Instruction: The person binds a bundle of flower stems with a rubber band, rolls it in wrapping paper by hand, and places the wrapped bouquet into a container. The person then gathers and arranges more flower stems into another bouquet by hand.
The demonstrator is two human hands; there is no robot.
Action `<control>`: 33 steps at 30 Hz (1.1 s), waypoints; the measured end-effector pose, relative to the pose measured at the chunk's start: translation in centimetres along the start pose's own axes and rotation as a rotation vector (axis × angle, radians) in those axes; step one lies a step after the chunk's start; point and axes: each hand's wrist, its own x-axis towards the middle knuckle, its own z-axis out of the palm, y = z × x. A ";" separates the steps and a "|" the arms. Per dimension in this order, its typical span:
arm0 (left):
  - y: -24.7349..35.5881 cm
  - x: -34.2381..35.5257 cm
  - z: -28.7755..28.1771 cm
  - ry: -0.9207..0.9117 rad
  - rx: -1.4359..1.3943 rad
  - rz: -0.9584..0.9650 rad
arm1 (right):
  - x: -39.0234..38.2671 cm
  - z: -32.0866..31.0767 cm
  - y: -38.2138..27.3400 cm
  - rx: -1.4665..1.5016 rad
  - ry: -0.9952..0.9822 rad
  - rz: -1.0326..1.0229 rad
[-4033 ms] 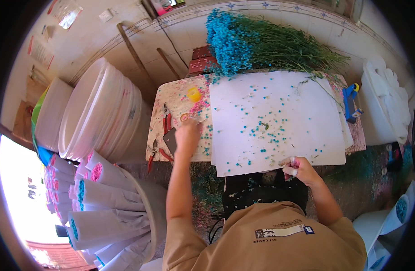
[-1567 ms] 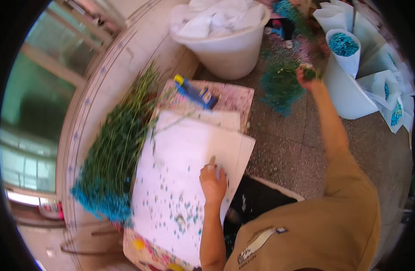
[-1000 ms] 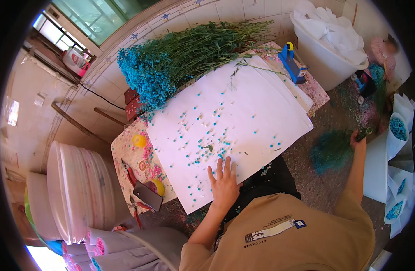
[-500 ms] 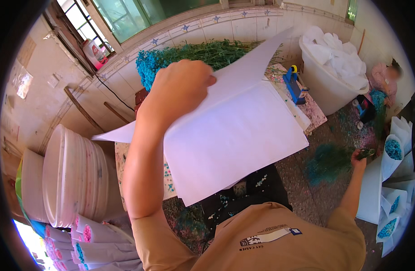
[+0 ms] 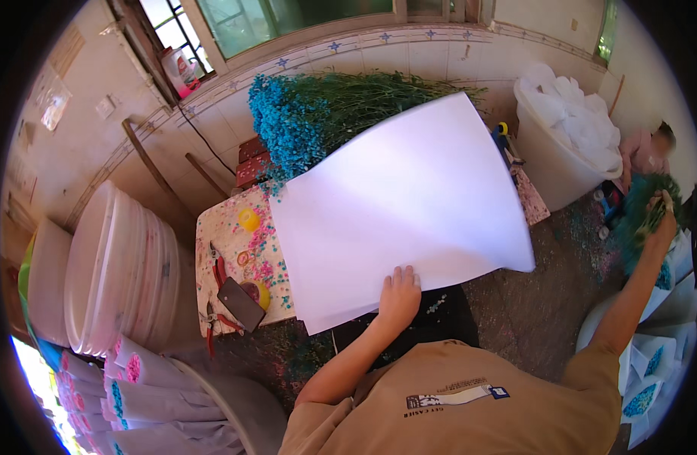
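Observation:
A stack of large white paper sheets (image 5: 401, 189) lies over the work board, its far edge touching a heap of blue flowers. My left hand (image 5: 400, 294) rests on the near edge of the top sheet, fingers stretched out flat. Far to the right, my raised right hand (image 5: 661, 208) is closed round the stems of a green bunch of flowers (image 5: 635, 235). The bunch hangs beside paper-wrapped flower bundles; its blossoms are hard to make out. The blue flowers (image 5: 280, 121) lie behind the paper with their green stems (image 5: 394, 95) pointing right.
On the speckled board (image 5: 212, 216) lie red-handled pliers (image 5: 219, 265), a dark phone-like slab (image 5: 241, 303) and yellow tape (image 5: 249, 219). Stacked white tubs (image 5: 98, 273) and wrapped bundles (image 5: 159, 402) stand left. A white bin (image 5: 549, 167) and a person in pink (image 5: 642, 152) are at right.
My left hand has let the lifted sheet down and moved to the near paper edge. My right hand has swung up and away to the right with the bunch.

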 end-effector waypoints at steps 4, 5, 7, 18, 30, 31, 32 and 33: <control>0.1 -1.1 -0.1 0.004 -0.075 -0.015 | -12.8 8.9 -1.9 -0.293 -0.170 -0.281; 0.2 -1.1 -0.2 -0.006 -0.101 -0.013 | -16.1 10.0 -1.2 -0.319 -0.314 -0.359; 0.2 -1.7 0.1 -0.008 -0.094 -0.061 | -19.7 10.6 3.3 -0.363 -0.471 -0.456; -0.3 -1.0 -2.3 -0.467 -0.346 -0.181 | -15.8 7.7 17.9 -1.574 -1.283 -0.551; -3.2 -5.5 -3.3 -0.180 -1.298 -0.267 | -12.6 21.1 21.2 -1.408 -1.421 -0.370; -3.6 -5.6 -3.2 -0.180 -1.325 -0.258 | -12.1 22.5 21.9 -1.290 -1.303 -0.205; -4.4 -5.7 -4.2 -0.274 -1.494 -0.371 | -12.3 24.8 22.6 -1.154 -1.183 -0.053; -5.1 -6.1 -4.6 -0.370 -1.655 -0.495 | -13.3 27.8 22.9 -1.046 -1.191 -0.011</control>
